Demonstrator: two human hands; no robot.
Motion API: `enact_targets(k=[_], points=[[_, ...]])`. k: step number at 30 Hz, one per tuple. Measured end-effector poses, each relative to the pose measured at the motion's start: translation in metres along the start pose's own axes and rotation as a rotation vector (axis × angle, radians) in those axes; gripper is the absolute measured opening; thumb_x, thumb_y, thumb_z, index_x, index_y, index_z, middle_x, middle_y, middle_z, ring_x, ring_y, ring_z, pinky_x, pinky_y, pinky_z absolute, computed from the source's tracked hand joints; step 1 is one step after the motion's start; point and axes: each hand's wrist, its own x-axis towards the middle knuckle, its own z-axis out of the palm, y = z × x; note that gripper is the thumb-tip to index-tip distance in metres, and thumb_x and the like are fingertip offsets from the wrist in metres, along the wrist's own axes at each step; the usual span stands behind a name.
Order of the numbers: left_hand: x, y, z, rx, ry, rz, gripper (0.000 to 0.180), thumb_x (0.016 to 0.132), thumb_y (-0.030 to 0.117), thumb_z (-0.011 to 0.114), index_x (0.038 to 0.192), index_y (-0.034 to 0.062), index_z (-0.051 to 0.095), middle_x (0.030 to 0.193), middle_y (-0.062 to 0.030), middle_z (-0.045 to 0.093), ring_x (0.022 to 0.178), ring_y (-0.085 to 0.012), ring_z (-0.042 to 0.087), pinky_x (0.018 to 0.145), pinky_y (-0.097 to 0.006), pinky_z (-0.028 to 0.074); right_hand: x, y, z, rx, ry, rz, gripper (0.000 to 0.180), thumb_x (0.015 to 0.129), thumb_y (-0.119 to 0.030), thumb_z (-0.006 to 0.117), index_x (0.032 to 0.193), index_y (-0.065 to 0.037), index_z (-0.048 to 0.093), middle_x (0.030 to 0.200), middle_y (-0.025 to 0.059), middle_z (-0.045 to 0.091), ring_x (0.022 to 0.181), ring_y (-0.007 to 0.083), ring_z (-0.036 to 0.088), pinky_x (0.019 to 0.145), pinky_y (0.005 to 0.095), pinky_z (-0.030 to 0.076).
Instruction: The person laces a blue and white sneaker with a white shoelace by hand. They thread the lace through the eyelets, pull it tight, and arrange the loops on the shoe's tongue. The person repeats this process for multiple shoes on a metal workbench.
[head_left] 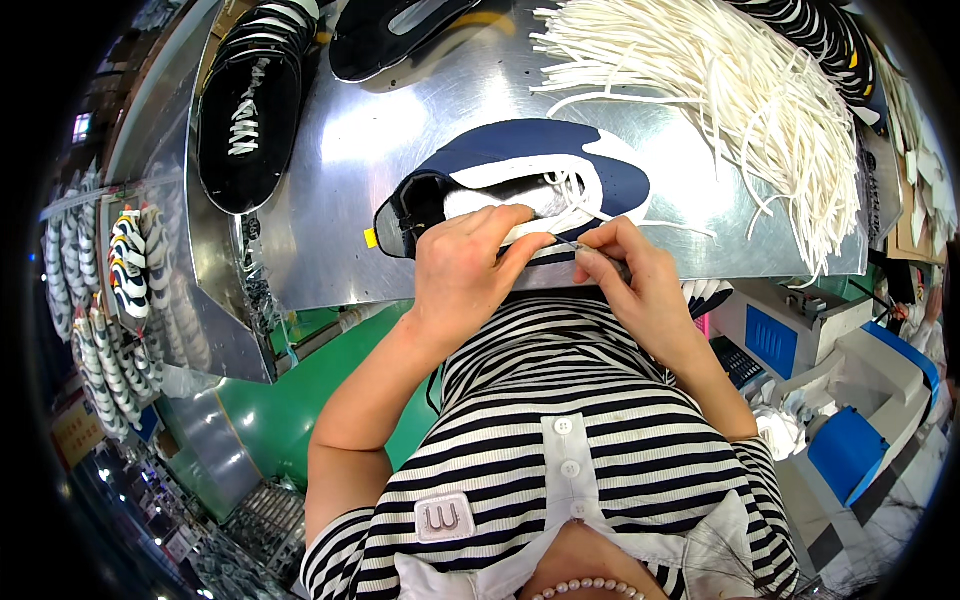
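Note:
A navy and white shoe upper point(522, 140) lies on its side on the metal table near its front edge, toe to the right. White lace point(572, 196) passes through part of its opening, with a loose end trailing right across the table. My left hand point(468, 268) is closed on the near edge of the upper, thumb and fingers pinching it beside the opening. In my right hand point(632, 270) is a thin metal tool point(566, 241), gripped between thumb and fingers, its slim tip reaching toward my left thumb. The tool's handle is mostly hidden by the hand.
A big pile of white laces point(720, 80) covers the table's right back. Black shoe uppers point(245, 150) stack at the left, another black upper point(372, 45) lies at the back. A grey and blue machine point(835, 400) stands at the lower right; striped shoe parts point(105, 360) hang at the left.

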Motion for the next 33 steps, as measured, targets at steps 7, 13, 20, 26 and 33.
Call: enact_targets(k=[7, 13, 20, 26, 33], points=[[-0.005, -0.003, 0.001, -0.031, -0.033, 0.192, 0.024, 0.079, 0.011, 0.079, 0.098, 0.0013, 0.067, 0.075, -0.0131, 0.066, 0.063, -0.0268, 0.065, 0.054, -0.035, 0.049, 0.010, -0.007, 0.003, -0.134, -0.020, 0.043, 0.015, 0.095, -0.013, 0.059, 0.096, 0.001, 0.053, 0.070, 0.0134, 0.068, 0.068, 0.0306, 0.069, 0.063, 0.0374, 0.052], [-0.008, -0.003, 0.008, 0.002, 0.014, 0.279, 0.033, 0.082, 0.005, 0.074, 0.111, -0.0024, 0.060, 0.069, -0.0088, 0.059, 0.058, -0.0238, 0.060, 0.052, -0.035, 0.048, 0.030, -0.001, 0.017, -0.076, -0.026, 0.058, 0.018, 0.093, -0.018, 0.062, 0.097, -0.001, 0.055, 0.072, 0.0166, 0.067, 0.071, 0.0368, 0.067, 0.066, 0.0415, 0.052], [-0.027, -0.016, 0.012, -0.001, 0.158, 0.412, 0.033, 0.079, 0.007, 0.078, 0.100, 0.0026, 0.053, 0.067, -0.0080, 0.057, 0.055, -0.0247, 0.056, 0.051, -0.035, 0.044, 0.010, -0.047, -0.042, -0.170, 0.150, -0.162, 0.018, 0.091, 0.001, 0.066, 0.109, -0.003, 0.065, 0.080, -0.0004, 0.068, 0.071, 0.0001, 0.056, 0.056, 0.0162, 0.042], [-0.025, -0.016, 0.006, -0.023, 0.137, 0.498, 0.028, 0.081, 0.009, 0.077, 0.097, 0.0047, 0.054, 0.070, -0.0068, 0.058, 0.058, -0.0232, 0.056, 0.052, -0.034, 0.044, 0.040, -0.036, -0.002, -0.700, -0.212, -0.396, 0.020, 0.083, -0.012, 0.071, 0.102, -0.006, 0.068, 0.075, 0.0129, 0.068, 0.066, 0.0324, 0.065, 0.061, 0.0358, 0.051], [-0.023, -0.018, -0.003, -0.072, 0.011, 0.370, 0.024, 0.081, 0.010, 0.076, 0.095, 0.0035, 0.058, 0.074, -0.0094, 0.063, 0.062, -0.0258, 0.062, 0.054, -0.036, 0.049, 0.053, -0.062, -0.012, 0.358, 0.040, -0.256, 0.020, 0.088, -0.008, 0.069, 0.108, -0.003, 0.069, 0.090, 0.0088, 0.072, 0.082, 0.0152, 0.069, 0.079, 0.0281, 0.054]])
